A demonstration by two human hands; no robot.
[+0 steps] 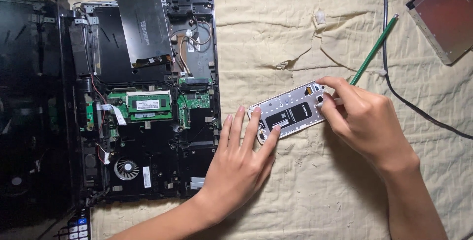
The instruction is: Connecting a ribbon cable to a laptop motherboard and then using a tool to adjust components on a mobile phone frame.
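White phone [290, 112] lies back-off with battery showing, left hand [241, 163] pinning it with spread fingers, right hand [362, 117] pinching a green screwdriver [372, 53] at its far-right corner, screws apparently remaining.

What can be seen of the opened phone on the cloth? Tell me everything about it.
The phone lies back-up and tilted on the cream cloth, its rear cover off. A silvery-white frame surrounds a black battery with a white label. The left hand steadies its lower-left end with its fingertips. The right hand works at its upper-right end, holding a thin green tool.
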